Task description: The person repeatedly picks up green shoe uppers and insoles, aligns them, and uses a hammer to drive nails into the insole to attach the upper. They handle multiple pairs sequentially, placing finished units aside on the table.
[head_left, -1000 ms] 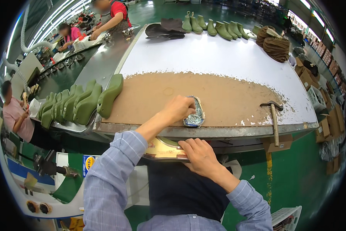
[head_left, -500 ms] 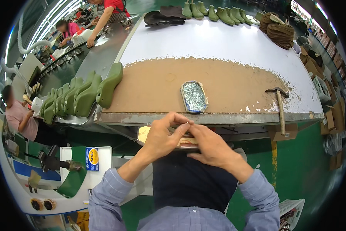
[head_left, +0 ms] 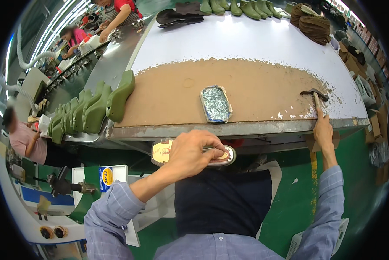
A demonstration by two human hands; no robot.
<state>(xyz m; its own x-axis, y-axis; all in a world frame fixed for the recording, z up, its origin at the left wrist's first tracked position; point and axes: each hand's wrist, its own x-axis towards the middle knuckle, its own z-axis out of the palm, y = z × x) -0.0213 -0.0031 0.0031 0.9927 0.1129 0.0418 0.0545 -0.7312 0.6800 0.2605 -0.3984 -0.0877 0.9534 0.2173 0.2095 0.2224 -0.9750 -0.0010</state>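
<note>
My right hand (head_left: pixel 323 135) is closed round the wooden handle of a hammer (head_left: pixel 317 103), whose dark head rests on the board at the table's right. In front of my waist, my left hand (head_left: pixel 193 151) holds thumb and forefinger together over the rounded end of a shoe sole (head_left: pixel 230 158). Whatever is between those fingertips is too small to make out. The rest of the sole is partly hidden under that hand, and a yellowish printed piece (head_left: pixel 160 151) shows beside the wrist. Beyond it, an oblong tin (head_left: pixel 216 104) of small shiny metal nails sits near the table edge.
Green shoe lasts (head_left: pixel 95 108) stand in a row at the left, and more green lasts (head_left: pixel 235 8) line the far edge. Brown bundled material (head_left: pixel 313 28) lies far right. A machine (head_left: pixel 64 184) stands at lower left. People (head_left: pixel 121 15) work beyond the metal bench.
My right hand has left my left hand and the sole, moved right and gripped the hammer handle. The sole's rounded end now shows. My left hand stays over the sole.
</note>
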